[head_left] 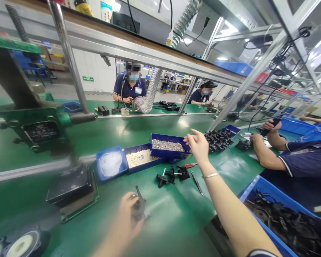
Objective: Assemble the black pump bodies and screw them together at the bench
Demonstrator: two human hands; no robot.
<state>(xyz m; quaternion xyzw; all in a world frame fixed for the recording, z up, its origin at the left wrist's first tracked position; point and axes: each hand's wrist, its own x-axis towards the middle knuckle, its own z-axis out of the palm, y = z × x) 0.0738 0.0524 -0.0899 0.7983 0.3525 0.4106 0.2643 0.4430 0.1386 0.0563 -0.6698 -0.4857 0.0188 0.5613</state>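
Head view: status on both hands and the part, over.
Left hand gripping small dark part over green bench. Right hand open, reaching at blue tray of screws. Nothing between hand and tray; tweezers lie beside the arm.

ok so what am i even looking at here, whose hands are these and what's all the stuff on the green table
This is one picture from a camera worn on a worker's head, looking forward and down at a green bench. The two bare arms from the bottom edge are that worker's own. The left hand grips a small dark part. The right hand is open, fingers spread, at the edge of a blue tray of small metal pieces. Beside it sit a tray of pale bits and a tub of clear rings. Black parts and tweezers lie loose nearby. The arms at right are a co-worker's; others sit across the line.
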